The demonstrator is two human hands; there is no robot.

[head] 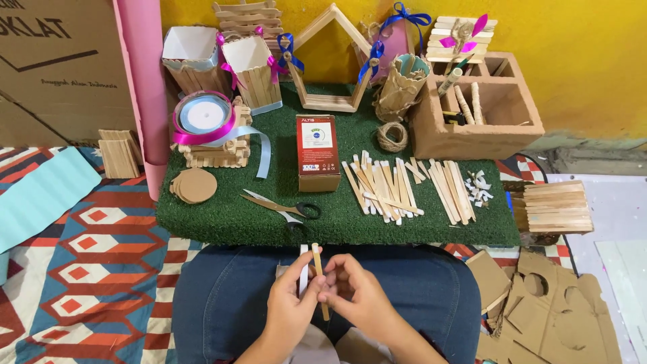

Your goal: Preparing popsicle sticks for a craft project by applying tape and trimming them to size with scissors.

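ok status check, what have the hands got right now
Left hand and right hand together over the lap, both pinching a wooden craft stick. A white strip beside it in the left. Nothing in the way.

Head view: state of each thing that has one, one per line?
Left hand: pinching a stick, upright.
Right hand: fingers on the same stick.
Scissors: lying slightly open.
Red box: shut, lying flat.
Ribbon spool: partly unwound.
Twine: wound in a ball.
Loose sticks: scattered in a pile.
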